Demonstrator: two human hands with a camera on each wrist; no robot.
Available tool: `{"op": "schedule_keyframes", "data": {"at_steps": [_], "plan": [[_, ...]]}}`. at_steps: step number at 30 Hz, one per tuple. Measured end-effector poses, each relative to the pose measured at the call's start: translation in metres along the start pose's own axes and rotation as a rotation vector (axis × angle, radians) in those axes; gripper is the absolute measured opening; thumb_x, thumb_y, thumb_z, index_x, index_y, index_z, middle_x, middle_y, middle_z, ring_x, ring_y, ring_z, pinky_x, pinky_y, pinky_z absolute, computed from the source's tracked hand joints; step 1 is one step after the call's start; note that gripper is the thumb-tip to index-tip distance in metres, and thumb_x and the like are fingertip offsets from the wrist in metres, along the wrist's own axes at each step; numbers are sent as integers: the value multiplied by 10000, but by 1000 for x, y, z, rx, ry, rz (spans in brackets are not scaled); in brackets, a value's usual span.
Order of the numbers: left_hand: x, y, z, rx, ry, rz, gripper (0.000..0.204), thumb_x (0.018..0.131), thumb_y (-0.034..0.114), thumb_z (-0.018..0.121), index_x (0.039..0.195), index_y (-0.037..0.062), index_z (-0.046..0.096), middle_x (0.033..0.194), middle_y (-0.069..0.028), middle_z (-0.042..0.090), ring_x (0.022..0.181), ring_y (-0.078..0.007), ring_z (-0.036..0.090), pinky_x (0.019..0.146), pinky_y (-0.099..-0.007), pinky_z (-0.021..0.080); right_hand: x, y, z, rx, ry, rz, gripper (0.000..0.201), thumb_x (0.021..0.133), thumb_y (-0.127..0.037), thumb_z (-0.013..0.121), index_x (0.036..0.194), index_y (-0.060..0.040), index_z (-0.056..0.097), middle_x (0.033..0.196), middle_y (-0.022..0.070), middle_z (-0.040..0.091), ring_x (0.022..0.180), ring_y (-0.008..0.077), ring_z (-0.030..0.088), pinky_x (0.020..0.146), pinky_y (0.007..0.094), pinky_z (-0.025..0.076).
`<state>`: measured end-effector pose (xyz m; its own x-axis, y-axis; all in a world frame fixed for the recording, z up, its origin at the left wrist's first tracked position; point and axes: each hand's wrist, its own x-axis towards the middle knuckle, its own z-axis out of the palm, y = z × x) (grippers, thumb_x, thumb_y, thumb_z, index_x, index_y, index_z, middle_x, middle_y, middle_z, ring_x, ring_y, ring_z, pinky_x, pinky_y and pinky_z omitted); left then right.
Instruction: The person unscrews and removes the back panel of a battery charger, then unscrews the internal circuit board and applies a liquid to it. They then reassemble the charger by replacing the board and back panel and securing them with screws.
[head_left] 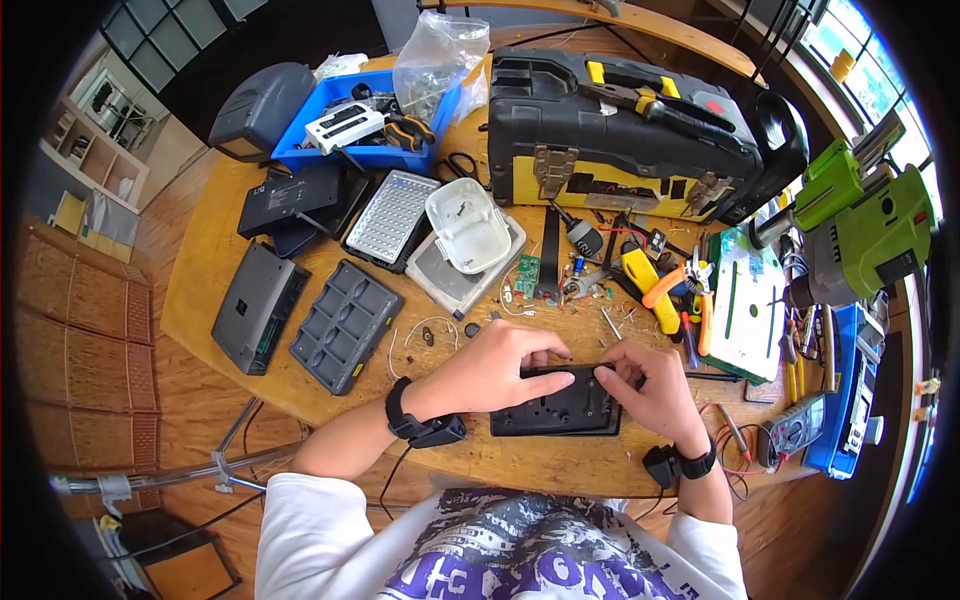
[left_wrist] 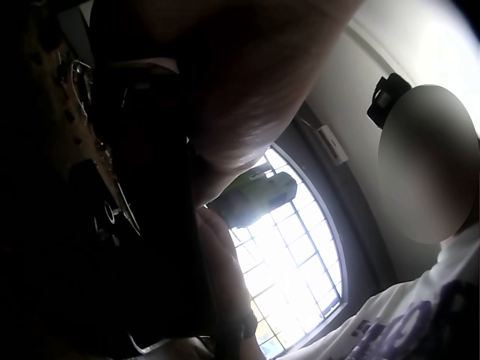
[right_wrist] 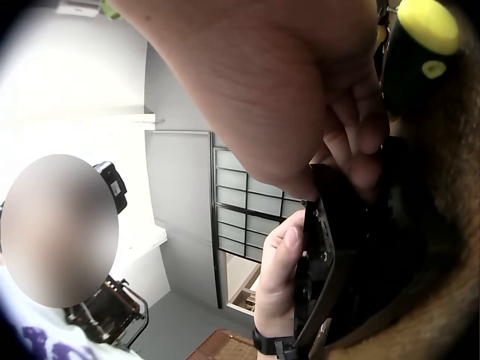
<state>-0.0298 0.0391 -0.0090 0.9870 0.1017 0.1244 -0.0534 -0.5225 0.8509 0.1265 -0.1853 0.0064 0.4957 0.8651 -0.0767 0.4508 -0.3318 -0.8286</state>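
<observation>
A flat black plastic casing [head_left: 556, 412] with a raised rim and small posts lies low over the near edge of the table, in front of the person. The left hand [head_left: 503, 366] grips its far left part, thumb on the upper face and fingers reaching behind the far edge. On the far right corner, the right hand [head_left: 652, 386] pinches it, thumb on top. Curled fingers [right_wrist: 365, 169] of that hand show behind the casing's edge in the right wrist view, where the left thumb also lies along the casing. The left wrist view is mostly dark.
A grey compartment tray [head_left: 345, 325] and a dark grey case [head_left: 258, 308] lie to the left. Yellow-handled tools [head_left: 650, 290], orange-handled pliers [head_left: 668, 285] and a green circuit board [head_left: 527, 275] lie beyond the hands. A multimeter [head_left: 795, 430] with leads stands right. A black-yellow toolbox [head_left: 630, 185] stands behind.
</observation>
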Motion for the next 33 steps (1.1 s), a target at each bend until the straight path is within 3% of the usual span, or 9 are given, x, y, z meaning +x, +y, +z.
{"op": "schedule_keyframes", "data": {"at_steps": [6,7,12,16,19,24,26,27,33], "plan": [[2,9,-6,-145,-38,-73,425,981,341,835,1234,5,770,820,-48,757,688,-108,666,645,-297,536,-2,5,2,-1,98,-128,184,956,-111,840,1032,2,715,720,43,659,603,99,616,587,268,497],[2,10,-14,-237,-138,-155,470,1035,364,777,1314,-12,737,970,-58,781,861,-104,698,776,-293,562,-2,5,2,3,143,-190,183,943,-101,850,1025,-4,719,748,55,677,608,114,633,587,273,502],[1,1,-20,-670,-193,-156,591,1078,470,693,1397,-28,672,1217,-118,759,1106,-164,706,984,-321,553,1,5,-7,-127,273,-557,260,833,-105,904,1027,-40,742,879,67,739,665,193,686,584,303,522],[-2,8,-32,-548,-389,-105,716,1041,455,744,1539,-26,562,1367,-170,711,1246,-252,694,1102,-388,542,-3,-1,-13,-315,322,-806,370,729,-154,929,1046,-76,755,935,55,759,728,224,707,586,324,538],[-4,15,-33,-464,-462,-149,804,900,339,908,1531,-27,568,1379,-200,713,1239,-274,712,1121,-413,548,-9,-5,-13,-333,327,-882,394,733,-148,912,1085,-85,747,984,71,758,740,217,712,587,326,544],[-5,27,-34,-333,-428,-124,853,815,315,953,1510,-23,591,1339,-211,738,1200,-283,738,1097,-411,565,-9,-3,-24,-324,248,-906,403,791,-116,872,1162,-86,719,1105,118,760,796,245,741,637,357,589],[-7,35,-30,55,-147,34,846,780,289,964,1481,-24,610,1335,-221,738,1181,-321,750,1076,-415,571,-5,-3,-29,-282,267,-742,382,833,-103,852,1190,-83,716,1126,114,766,864,296,757,716,397,614],[-6,43,-29,95,-135,-7,865,744,267,967,1474,-21,603,1361,-238,712,1215,-382,725,1082,-436,560,-4,-4,-31,-330,268,-648,377,848,-104,845,1202,-82,718,1120,112,765,893,318,757,752,405,616],[-13,48,3,324,-153,108,901,728,207,951,1508,-3,553,1425,-246,638,1313,-443,623,1127,-486,513,-2,18,-37,-385,283,-361,297,965,-98,739,1261,-78,717,1042,121,738,873,343,734,751,444,603]]}}
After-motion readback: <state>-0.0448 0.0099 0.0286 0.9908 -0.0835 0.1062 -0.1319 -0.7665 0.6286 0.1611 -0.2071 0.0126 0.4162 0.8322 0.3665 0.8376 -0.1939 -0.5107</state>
